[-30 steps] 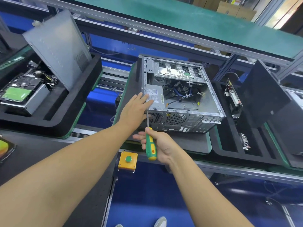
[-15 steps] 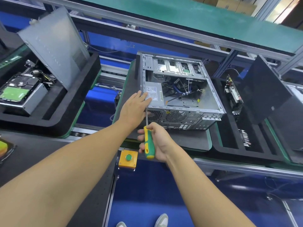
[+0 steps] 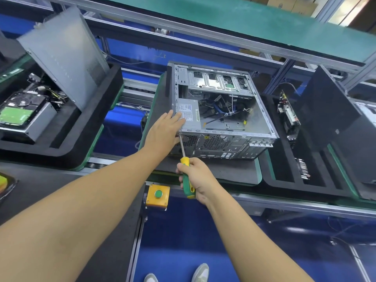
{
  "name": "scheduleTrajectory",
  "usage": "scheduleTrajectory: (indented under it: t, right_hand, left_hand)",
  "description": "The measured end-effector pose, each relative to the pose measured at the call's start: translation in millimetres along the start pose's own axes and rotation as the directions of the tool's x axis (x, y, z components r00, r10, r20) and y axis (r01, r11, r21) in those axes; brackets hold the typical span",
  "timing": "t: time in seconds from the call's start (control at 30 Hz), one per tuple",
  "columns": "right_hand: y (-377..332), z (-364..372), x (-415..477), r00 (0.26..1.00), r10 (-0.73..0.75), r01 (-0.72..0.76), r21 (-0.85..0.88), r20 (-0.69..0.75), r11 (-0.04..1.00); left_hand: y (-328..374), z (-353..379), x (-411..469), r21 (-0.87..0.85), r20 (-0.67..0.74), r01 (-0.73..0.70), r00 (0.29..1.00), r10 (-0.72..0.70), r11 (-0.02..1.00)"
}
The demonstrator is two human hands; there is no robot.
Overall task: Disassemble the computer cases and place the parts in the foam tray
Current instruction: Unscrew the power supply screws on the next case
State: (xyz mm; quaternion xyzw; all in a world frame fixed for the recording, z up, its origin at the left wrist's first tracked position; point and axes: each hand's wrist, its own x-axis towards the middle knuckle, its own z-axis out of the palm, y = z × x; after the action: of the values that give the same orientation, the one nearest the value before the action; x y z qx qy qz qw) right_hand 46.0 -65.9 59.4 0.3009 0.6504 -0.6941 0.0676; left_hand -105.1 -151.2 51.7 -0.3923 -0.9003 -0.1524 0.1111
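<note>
An open grey computer case (image 3: 234,127) lies on its side on a dark pad at the middle of the conveyor, its rear panel facing me. Inside at the near left sits the power supply (image 3: 191,115), with loose cables beside it. My left hand (image 3: 164,133) rests flat on the case's near left corner, fingers straight over the power supply. My right hand (image 3: 195,178) grips a yellow and green screwdriver (image 3: 186,176). Its tip touches the rear panel just under my left hand. A black foam tray (image 3: 284,180) stands right of the case.
The right tray holds circuit boards (image 3: 288,117) and a black side panel (image 3: 329,123). At the left another foam tray (image 3: 67,139) holds a hard drive (image 3: 20,110) and a leaning grey panel (image 3: 65,53). A yellow button box (image 3: 157,195) sits at the near rail.
The view has shifted slightly. My right hand has slid a little down the screwdriver handle; the tip stays at the rear panel. My left hand keeps resting on the corner.
</note>
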Motion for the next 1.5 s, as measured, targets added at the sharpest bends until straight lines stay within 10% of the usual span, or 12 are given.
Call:
scheduleTrajectory:
  t: [0.13,0.23,0.4,0.5,0.57,1.2,1.37,1.5]
  right_hand:
    - [3,-2,1,0.999,-0.004,0.004,0.005,0.045,1.000]
    - [6,-4,2,0.999,-0.006,0.006,-0.004,0.044,1.000]
    - [10,-7,3,0.998,-0.021,0.024,-0.038,0.063,0.999]
    - [11,-7,1,0.997,-0.027,0.030,-0.037,0.072,0.999]
    - [11,-8,1,0.997,-0.028,0.031,-0.040,0.070,0.999]
    - [13,-54,-3,0.995,-0.097,0.095,0.072,0.022,0.993]
    - [-10,-90,-5,0.972,-0.191,0.198,0.039,-0.140,0.979]
    - [-23,-130,-8,0.991,-0.055,0.103,0.451,-0.118,0.887]
  left_hand:
    - [-4,2,-15,-0.155,0.038,0.000,0.999,0.006,0.988]
    - [4,4,-37,-0.438,-0.051,0.234,0.958,-0.284,0.868]
    - [34,2,-42,-0.788,0.236,0.588,0.564,-0.791,0.184]
    - [45,-1,-32,-0.753,0.634,0.543,0.448,-0.630,-0.372]
    - [46,-1,-29,-0.729,0.684,0.482,0.470,-0.558,-0.487]
    - [56,-2,-34,-0.744,0.649,0.391,0.618,-0.444,-0.542]
    - [108,-10,-14,-0.802,0.596,0.534,0.744,-0.300,-0.269]
    - [163,-8,12,-0.892,0.376,0.425,0.886,-0.271,0.153]
